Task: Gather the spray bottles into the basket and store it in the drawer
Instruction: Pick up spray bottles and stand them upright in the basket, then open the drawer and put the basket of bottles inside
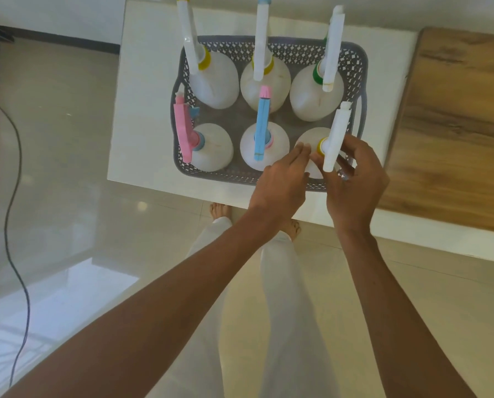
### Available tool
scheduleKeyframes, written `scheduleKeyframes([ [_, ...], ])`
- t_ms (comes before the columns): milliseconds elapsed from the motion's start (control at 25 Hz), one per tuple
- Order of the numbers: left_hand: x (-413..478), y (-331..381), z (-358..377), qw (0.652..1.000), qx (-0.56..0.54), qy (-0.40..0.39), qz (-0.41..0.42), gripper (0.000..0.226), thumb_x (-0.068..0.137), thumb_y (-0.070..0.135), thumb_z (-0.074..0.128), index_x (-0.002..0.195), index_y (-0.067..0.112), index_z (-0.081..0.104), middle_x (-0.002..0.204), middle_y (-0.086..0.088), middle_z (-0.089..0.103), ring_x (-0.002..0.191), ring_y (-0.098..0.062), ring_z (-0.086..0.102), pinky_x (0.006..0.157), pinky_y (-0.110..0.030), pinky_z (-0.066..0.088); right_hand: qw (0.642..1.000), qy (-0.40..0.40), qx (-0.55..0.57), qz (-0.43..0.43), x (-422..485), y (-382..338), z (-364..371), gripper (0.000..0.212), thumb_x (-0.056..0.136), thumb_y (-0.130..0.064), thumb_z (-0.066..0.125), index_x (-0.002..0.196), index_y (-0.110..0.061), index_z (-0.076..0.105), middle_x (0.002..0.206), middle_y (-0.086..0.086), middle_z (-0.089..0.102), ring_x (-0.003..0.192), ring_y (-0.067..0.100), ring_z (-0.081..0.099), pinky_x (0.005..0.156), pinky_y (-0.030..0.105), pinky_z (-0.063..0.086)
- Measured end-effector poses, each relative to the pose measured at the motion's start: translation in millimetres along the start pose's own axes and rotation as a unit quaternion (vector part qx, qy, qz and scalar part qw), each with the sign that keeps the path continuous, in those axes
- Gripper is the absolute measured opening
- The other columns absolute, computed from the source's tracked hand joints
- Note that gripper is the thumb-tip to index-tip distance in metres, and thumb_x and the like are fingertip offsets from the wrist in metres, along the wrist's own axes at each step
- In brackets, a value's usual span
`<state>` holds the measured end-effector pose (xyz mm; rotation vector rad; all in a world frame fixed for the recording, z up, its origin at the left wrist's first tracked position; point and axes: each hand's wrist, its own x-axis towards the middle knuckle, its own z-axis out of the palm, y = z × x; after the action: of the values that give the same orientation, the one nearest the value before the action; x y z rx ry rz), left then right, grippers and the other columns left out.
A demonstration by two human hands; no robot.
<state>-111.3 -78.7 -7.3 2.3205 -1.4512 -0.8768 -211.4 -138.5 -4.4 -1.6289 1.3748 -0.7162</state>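
A grey perforated basket (297, 45) sits on a white table (142, 110) and holds several white spray bottles in two rows. The back row has yellow-capped (217, 84), yellow-collared (280, 81) and green-collared (309, 101) bottles. In front stand a pink-headed bottle (214, 150), a blue-headed bottle (251, 150) and a white-headed bottle (312, 137) at the front right corner. My left hand (280, 185) rests its straight fingertips on that corner bottle's shoulder. My right hand (357, 179) curls around its right side and sprayer head. No drawer is visible.
A wooden top (455, 124) adjoins the white table on the right. A dark cable (13, 196) trails over the glossy tiled floor at the left. My legs and bare feet stand at the table's near edge.
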Motion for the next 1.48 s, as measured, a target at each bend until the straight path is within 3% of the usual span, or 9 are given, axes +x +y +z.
scheduleKeyframes([
  [200, -74.9, -24.2, -10.9, 0.990, -0.087, 0.106, -0.020, 0.027, 0.094, 0.009, 0.063, 0.120, 0.005, 0.069, 0.121, -0.008, 0.072, 0.106, -0.023, 0.071, 0.090, -0.039, 0.060, 1.000, -0.004, -0.015, -0.014, -1.1, 2.2, 2.2, 0.050, 0.083, -0.028, 0.084, 0.123, -0.004, 0.066, 0.118, 0.004, 0.072, 0.108, 0.014, 0.067, 0.091, 0.037, 0.061],
  [400, -152.4, -113.6, -2.0, 0.924, -0.226, 0.178, -0.252, 0.022, 0.093, 0.006, 0.063, 0.113, 0.008, 0.071, 0.110, -0.004, 0.074, 0.080, 0.001, 0.069, 0.065, -0.016, 0.055, 0.998, 0.058, -0.023, 0.022, -38.0, 20.8, -0.9, 0.077, 0.072, -0.037, 0.090, 0.135, -0.009, 0.056, 0.134, 0.006, 0.058, 0.123, 0.015, 0.056, 0.094, 0.033, 0.057],
  [480, -158.3, -169.9, -7.2, 0.907, -0.190, 0.213, -0.310, 0.037, 0.092, 0.004, 0.064, 0.128, 0.003, 0.061, 0.125, -0.012, 0.066, 0.095, -0.007, 0.067, 0.079, -0.007, 0.049, 0.991, 0.119, -0.026, 0.051, -66.4, 30.6, -0.7, 0.077, 0.072, -0.039, 0.089, 0.135, -0.011, 0.054, 0.134, 0.002, 0.054, 0.119, 0.014, 0.055, 0.091, 0.033, 0.057],
  [600, -142.1, -265.2, -22.8, 0.900, -0.129, 0.185, -0.373, 0.072, 0.092, 0.013, 0.066, 0.150, -0.003, 0.027, 0.150, -0.023, 0.039, 0.137, -0.033, 0.044, 0.117, -0.034, 0.033, 0.976, 0.186, -0.030, 0.106, -114.0, 49.5, 5.6, 0.068, 0.076, -0.031, 0.084, 0.134, -0.011, 0.053, 0.128, -0.005, 0.047, 0.114, 0.014, 0.055, 0.088, 0.038, 0.057],
  [720, -114.4, -320.9, -35.7, 0.894, -0.238, 0.153, -0.347, 0.091, 0.087, 0.013, 0.071, 0.152, 0.004, 0.009, 0.154, -0.019, 0.031, 0.146, -0.027, 0.031, 0.122, -0.035, 0.026, 0.967, 0.204, -0.037, 0.146, -157.6, 63.0, 14.1, 0.063, 0.078, -0.019, 0.078, 0.135, -0.010, 0.052, 0.128, 0.002, 0.046, 0.111, 0.014, 0.053, 0.088, 0.039, 0.056],
  [960, -110.7, -353.5, -42.7, 0.851, -0.347, 0.179, -0.352, 0.078, 0.075, 0.010, 0.079, 0.139, 0.008, 0.033, 0.140, -0.006, 0.046, 0.134, -0.026, 0.048, 0.111, -0.044, 0.042, 0.969, 0.128, -0.068, 0.202, -198.0, 77.0, 35.8, 0.065, 0.082, -0.013, 0.077, 0.139, -0.008, 0.046, 0.139, 0.010, 0.041, 0.120, 0.019, 0.050, 0.098, 0.044, 0.054],
  [1160, -114.6, -357.3, -35.5, 0.869, -0.323, 0.184, -0.328, 0.079, 0.073, 0.016, 0.081, 0.137, 0.009, 0.035, 0.140, 0.004, 0.050, 0.121, -0.021, 0.056, 0.109, -0.045, 0.047, 0.978, -0.003, -0.188, 0.090, -178.5, 86.3, 36.8, 0.073, 0.085, -0.018, 0.076, 0.146, -0.005, 0.039, 0.147, 0.014, 0.040, 0.138, 0.028, 0.039, 0.111, 0.023, 0.035],
  [1320, -127.7, -360.6, -42.2, 0.880, -0.303, 0.142, -0.338, 0.079, 0.078, 0.018, 0.080, 0.142, 0.012, 0.034, 0.141, 0.005, 0.049, 0.114, -0.020, 0.057, 0.104, -0.041, 0.047, 0.943, -0.097, -0.317, 0.002, -167.0, 89.4, 40.0, 0.076, 0.090, -0.024, 0.072, 0.152, -0.008, 0.032, 0.157, 0.013, 0.032, 0.146, 0.031, 0.030, 0.117, 0.041, 0.038],
  [1480, -155.2, -324.6, -26.6, 0.949, -0.017, 0.166, -0.269, 0.087, 0.092, 0.043, 0.062, 0.154, 0.002, 0.018, 0.160, -0.020, 0.025, 0.149, -0.036, 0.023, 0.123, -0.037, 0.019, 0.896, -0.154, -0.415, -0.030, -177.9, 94.0, 43.4, 0.082, 0.095, -0.029, 0.066, 0.158, -0.010, 0.018, 0.168, 0.013, 0.009, 0.155, 0.035, 0.010, 0.123, 0.049, 0.030],
])
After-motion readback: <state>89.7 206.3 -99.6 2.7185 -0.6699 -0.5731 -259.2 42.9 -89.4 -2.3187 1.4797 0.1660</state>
